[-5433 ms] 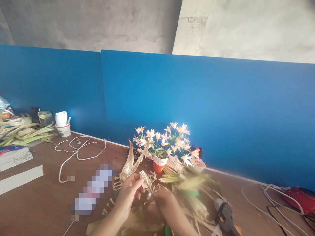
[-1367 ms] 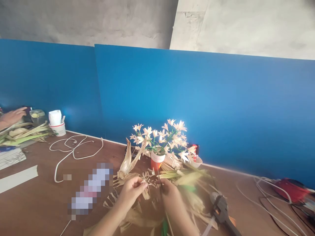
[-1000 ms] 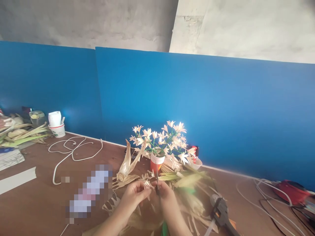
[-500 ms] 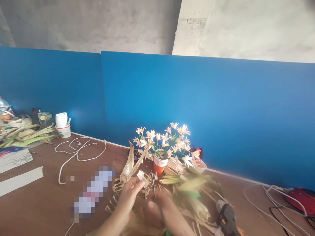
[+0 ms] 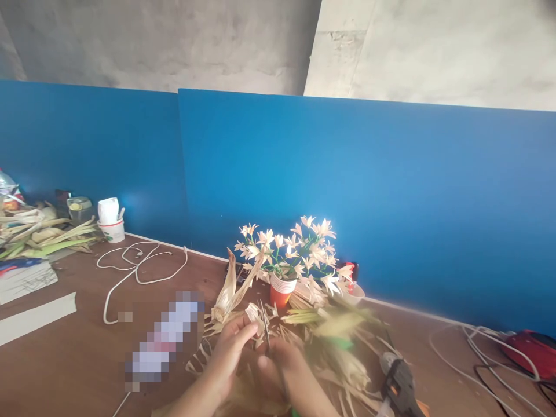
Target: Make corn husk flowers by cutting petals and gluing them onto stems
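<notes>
My left hand (image 5: 232, 341) is closed, pinching a small pale piece of corn husk (image 5: 252, 313) between thumb and fingers. In my right hand (image 5: 280, 359) is a pair of scissors (image 5: 264, 324), its blades pointing up and away, right beside the husk piece. Whether the blades touch the husk I cannot tell. Just beyond the hands, an orange and white paper cup (image 5: 282, 292) holds pale husk flowers (image 5: 317, 252) on green stems. A dried husk (image 5: 225, 301) stands left of the cup, and husk scraps lie around and under my hands.
A black glue gun (image 5: 399, 385) lies at the right front, near more corn husks (image 5: 350, 365). White cables (image 5: 139, 267) and a paper strip (image 5: 39, 318) lie on the brown table at left. A blue partition (image 5: 369, 191) borders the back; a red object (image 5: 530, 353) sits far right.
The scissors have shifted left, their tips now tilted toward the husk piece. My left hand with the husk has moved slightly right.
</notes>
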Action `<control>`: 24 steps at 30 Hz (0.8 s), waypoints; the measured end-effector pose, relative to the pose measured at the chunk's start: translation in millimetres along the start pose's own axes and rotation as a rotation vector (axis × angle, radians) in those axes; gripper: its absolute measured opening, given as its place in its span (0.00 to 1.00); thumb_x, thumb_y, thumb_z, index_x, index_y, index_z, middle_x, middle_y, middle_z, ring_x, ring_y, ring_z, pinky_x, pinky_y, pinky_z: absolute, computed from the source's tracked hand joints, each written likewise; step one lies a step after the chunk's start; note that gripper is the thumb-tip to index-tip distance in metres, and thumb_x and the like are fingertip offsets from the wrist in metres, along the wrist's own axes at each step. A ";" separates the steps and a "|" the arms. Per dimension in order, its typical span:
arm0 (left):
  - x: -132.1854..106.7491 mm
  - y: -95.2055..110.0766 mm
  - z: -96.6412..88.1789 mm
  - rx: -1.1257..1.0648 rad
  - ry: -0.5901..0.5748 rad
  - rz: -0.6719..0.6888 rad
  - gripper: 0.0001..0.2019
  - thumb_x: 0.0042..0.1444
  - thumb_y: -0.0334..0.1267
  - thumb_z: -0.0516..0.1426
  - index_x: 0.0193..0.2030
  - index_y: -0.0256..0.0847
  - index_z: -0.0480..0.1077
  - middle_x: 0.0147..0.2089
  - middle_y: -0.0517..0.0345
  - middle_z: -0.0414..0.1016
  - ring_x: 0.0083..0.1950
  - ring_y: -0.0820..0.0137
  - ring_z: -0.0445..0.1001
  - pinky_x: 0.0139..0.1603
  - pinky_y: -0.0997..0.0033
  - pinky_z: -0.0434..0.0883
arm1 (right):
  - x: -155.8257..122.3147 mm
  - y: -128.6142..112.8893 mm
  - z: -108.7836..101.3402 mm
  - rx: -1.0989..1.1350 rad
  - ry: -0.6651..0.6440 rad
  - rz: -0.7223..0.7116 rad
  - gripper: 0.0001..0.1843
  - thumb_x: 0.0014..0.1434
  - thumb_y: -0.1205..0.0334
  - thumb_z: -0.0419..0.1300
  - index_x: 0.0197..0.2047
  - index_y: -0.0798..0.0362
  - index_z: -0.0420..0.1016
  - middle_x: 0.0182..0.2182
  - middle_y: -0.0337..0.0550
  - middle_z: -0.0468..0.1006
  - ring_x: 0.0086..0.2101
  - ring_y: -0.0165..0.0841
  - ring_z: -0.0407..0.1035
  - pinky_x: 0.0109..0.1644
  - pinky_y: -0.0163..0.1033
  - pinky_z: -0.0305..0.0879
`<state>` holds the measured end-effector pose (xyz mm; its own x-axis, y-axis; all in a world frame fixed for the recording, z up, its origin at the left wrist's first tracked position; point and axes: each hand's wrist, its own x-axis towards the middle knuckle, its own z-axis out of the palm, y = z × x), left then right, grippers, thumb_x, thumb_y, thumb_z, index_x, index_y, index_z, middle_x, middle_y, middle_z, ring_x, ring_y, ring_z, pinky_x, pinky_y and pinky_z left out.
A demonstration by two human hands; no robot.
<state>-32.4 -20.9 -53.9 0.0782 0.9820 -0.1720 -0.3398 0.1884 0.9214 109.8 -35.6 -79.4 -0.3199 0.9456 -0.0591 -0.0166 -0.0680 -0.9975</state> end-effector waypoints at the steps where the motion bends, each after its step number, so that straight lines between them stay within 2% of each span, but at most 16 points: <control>1: 0.0 0.5 0.1 -0.007 0.000 -0.007 0.11 0.44 0.44 0.62 0.23 0.40 0.67 0.24 0.63 0.67 0.31 0.70 0.63 0.36 0.72 0.61 | 0.3 0.1 0.3 0.000 -0.001 -0.008 0.32 0.41 0.32 0.65 0.32 0.55 0.68 0.18 0.34 0.66 0.20 0.26 0.60 0.23 0.31 0.57; 6: -0.6 2.8 2.0 -0.014 -0.001 -0.013 0.12 0.41 0.45 0.63 0.22 0.40 0.67 0.24 0.64 0.67 0.30 0.70 0.64 0.36 0.72 0.61 | -1.2 -2.3 1.3 0.028 0.006 0.000 0.33 0.40 0.31 0.65 0.33 0.54 0.68 0.18 0.34 0.66 0.20 0.26 0.60 0.23 0.31 0.57; 10: -0.6 -0.1 3.4 -0.061 0.006 -0.011 0.13 0.43 0.46 0.63 0.23 0.39 0.68 0.25 0.63 0.68 0.30 0.71 0.64 0.36 0.72 0.61 | -2.5 -6.3 2.9 0.049 -0.036 0.024 0.34 0.40 0.30 0.64 0.33 0.54 0.68 0.18 0.33 0.66 0.18 0.25 0.59 0.22 0.31 0.55; 24: -3.2 1.3 5.9 -0.095 -0.014 -0.019 0.13 0.44 0.44 0.63 0.22 0.39 0.66 0.22 0.65 0.66 0.26 0.74 0.64 0.32 0.74 0.61 | -2.7 -6.1 5.5 0.022 0.030 -0.032 0.32 0.41 0.31 0.65 0.31 0.54 0.69 0.19 0.35 0.66 0.21 0.28 0.61 0.25 0.32 0.59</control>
<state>-27.5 -23.9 -50.1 0.0978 0.9782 -0.1833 -0.4257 0.2076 0.8807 105.6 -39.5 -72.9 -0.2902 0.9566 -0.0282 -0.0476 -0.0438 -0.9979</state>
